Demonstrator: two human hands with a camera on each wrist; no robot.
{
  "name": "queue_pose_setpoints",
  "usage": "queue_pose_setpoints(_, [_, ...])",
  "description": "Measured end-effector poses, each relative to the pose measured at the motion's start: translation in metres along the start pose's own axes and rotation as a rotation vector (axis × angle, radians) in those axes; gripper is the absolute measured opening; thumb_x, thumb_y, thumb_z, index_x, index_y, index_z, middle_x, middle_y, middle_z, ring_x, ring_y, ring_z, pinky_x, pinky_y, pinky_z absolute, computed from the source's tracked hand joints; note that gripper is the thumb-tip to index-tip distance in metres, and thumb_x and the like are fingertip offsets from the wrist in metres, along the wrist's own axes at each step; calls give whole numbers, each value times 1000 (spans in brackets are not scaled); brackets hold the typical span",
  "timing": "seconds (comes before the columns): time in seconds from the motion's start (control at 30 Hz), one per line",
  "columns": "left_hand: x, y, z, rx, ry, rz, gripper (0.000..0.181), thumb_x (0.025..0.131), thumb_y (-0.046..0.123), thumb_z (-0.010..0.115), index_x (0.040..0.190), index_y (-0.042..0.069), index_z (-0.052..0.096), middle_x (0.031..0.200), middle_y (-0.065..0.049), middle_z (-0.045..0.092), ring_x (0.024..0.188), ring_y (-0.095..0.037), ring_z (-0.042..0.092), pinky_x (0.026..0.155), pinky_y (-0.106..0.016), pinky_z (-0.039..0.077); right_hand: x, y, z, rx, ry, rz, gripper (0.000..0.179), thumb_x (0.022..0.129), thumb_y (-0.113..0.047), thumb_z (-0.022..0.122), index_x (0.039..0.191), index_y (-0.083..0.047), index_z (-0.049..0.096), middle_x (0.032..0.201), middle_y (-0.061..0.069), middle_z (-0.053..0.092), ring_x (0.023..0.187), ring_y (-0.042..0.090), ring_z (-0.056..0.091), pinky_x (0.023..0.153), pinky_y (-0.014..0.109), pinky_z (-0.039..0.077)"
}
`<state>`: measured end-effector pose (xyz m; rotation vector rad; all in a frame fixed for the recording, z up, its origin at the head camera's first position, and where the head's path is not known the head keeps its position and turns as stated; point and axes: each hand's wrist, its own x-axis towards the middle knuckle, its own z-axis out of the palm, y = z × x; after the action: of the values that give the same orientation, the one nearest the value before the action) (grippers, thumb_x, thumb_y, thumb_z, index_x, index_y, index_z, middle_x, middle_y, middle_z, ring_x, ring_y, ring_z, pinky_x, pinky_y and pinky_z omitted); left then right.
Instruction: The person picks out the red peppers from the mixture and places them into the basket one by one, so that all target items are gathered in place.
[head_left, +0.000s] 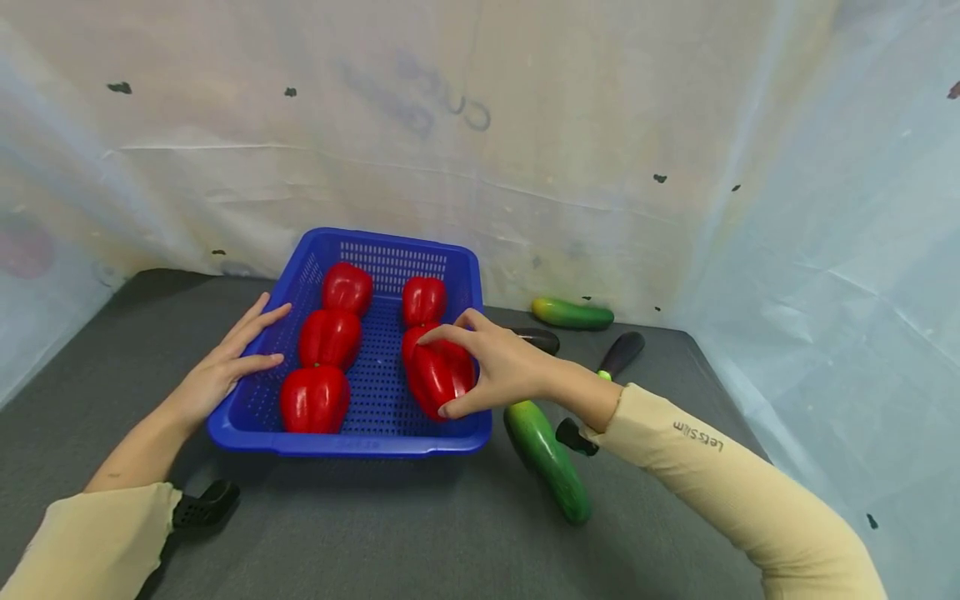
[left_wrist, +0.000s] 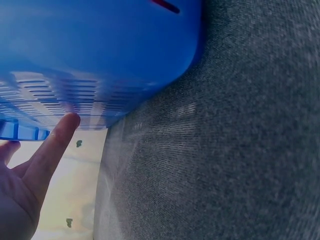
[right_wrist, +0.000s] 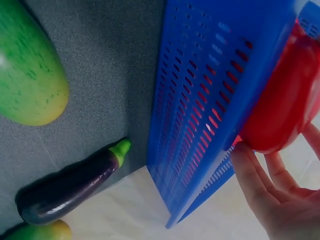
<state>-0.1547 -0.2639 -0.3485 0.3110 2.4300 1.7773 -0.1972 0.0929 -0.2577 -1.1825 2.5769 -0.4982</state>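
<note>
A blue plastic basket with slotted walls holds red bell peppers. Three peppers, such as the front one, stand in a row along its left side. At the right is a back pepper. My right hand grips a red bell pepper at the basket's right front, thumb on the near side and fingers over the top. Another pepper behind it is partly covered. In the right wrist view, the held pepper is above the rim. My left hand, fingers spread and straight, touches the basket's left wall.
Right of the basket lie a large green cucumber, a dark eggplant and another eggplant partly behind my right hand. A smaller cucumber lies by the back sheet. Plastic sheeting encloses the grey tabletop.
</note>
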Motion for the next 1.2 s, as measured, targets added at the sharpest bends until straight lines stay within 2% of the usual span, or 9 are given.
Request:
queue_pose_setpoints(0.2, [-1,0,0,-29,-2,12,60,101,20,41,155,25,14,159,0,-23,142,-49,-14,82,-25,54,7,-8,2,-52,-117,21,68,76,-39,77,137,-29,47,121,4,44,103,18,53,74,23,53])
queue_pose_setpoints(0.33, [-2,0,1,-47,0,16,61,101,20,42,155,25,14,159,1,-23,142,-49,-13,80,-19,53,12,-11,6,-81,-174,28,68,77,-41,76,136,-31,46,123,3,42,106,17,51,76,23,52])
queue_pose_setpoints(0.73, [-2,1,2,-53,1,16,61,101,20,43,155,25,15,160,1,-22,142,-49,-10,79,-22,55,24,-15,15,-111,-279,62,65,80,-35,74,137,-29,44,130,4,42,111,18,49,81,26,53])
queue_pose_setpoints(0.87, [-1,2,2,-48,2,9,61,101,20,43,155,25,15,159,1,-23,142,-49,-10,80,-23,55,27,-15,19,-147,-277,60,63,80,-35,74,135,-29,44,129,5,43,109,18,50,80,27,52])
queue_pose_setpoints(1.03, [-1,3,2,-12,9,4,62,101,21,43,155,25,14,160,-1,-22,142,-50,-11,84,-32,55,30,-15,24,-193,-258,46,65,79,-35,76,136,-27,44,127,7,44,105,19,53,81,29,54])
queue_pose_setpoints(1.2, [-2,2,1,-6,9,4,61,101,21,42,155,24,14,160,-2,-23,142,-50,-10,83,-30,55,29,-14,30,-222,-250,16,69,80,-38,75,140,-25,43,125,9,45,101,19,56,86,32,53])
